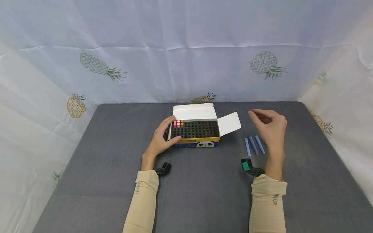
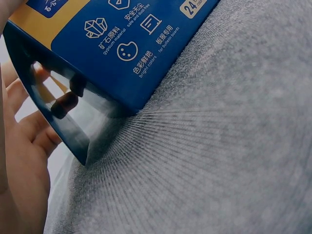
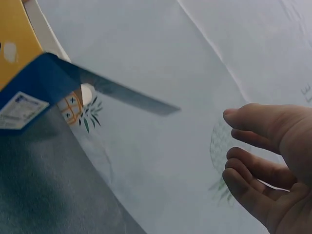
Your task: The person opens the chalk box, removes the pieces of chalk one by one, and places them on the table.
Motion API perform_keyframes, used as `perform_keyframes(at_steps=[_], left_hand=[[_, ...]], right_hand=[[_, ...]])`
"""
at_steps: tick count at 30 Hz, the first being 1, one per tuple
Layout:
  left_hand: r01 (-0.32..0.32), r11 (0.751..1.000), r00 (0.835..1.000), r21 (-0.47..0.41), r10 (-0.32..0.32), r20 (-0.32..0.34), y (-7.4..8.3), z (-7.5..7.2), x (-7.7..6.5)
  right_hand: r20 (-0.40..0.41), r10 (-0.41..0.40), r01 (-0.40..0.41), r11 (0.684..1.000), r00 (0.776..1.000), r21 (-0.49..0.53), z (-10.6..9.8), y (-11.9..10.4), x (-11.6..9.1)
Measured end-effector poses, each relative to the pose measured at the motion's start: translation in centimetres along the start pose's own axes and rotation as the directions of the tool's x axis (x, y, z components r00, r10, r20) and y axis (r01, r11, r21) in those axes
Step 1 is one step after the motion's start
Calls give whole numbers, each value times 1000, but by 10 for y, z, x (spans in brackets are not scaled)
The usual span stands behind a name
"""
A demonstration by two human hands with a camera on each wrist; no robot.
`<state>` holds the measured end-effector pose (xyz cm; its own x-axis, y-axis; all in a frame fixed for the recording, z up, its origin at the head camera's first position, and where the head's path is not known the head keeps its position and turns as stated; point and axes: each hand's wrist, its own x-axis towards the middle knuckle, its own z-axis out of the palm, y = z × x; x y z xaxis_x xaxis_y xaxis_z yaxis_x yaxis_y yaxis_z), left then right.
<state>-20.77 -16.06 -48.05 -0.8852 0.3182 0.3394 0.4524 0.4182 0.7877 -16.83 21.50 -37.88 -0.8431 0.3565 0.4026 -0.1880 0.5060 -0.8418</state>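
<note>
A blue and yellow chalk box [image 1: 196, 142] with a panda face stands at the table's far middle, its white lid [image 1: 194, 112] folded back. Inside, a dark insert [image 1: 201, 129] full of holes carries several pink and orange chalks [image 1: 178, 124] at its left end. My left hand [image 1: 162, 137] holds that end, thumb at the front edge and fingers at the back corner. In the left wrist view, its fingers show behind the box's side flap [image 2: 53, 112]. Raised to the right of the box, my right hand [image 1: 271, 127] has bent, spaced fingers with nothing between them.
Three blue chalk sticks [image 1: 254, 145] lie on the grey tabletop [image 1: 201, 194], near the right wrist. A white end flap [image 1: 229, 124] sticks out from the box's right side. Pineapple-print curtain [image 1: 175, 64] hangs behind and beside the table.
</note>
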Motion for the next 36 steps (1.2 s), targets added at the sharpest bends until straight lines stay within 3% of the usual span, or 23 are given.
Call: perform_keyframes(at_steps=[16,27,36], left_hand=[[-13,1000,1000,14,13,-18,-1,1,0],[-7,1000,1000,-3,6,-7,-1,1,1],[-1,1000,1000,-4,1,-6,-1,0,1]], right_hand=[[107,-139,120,979,984,167,30,-24,-6],[201,-234,204,966,951,161,57,-29,-11],[265,-206,178,976,942,125,75,-29,-16]])
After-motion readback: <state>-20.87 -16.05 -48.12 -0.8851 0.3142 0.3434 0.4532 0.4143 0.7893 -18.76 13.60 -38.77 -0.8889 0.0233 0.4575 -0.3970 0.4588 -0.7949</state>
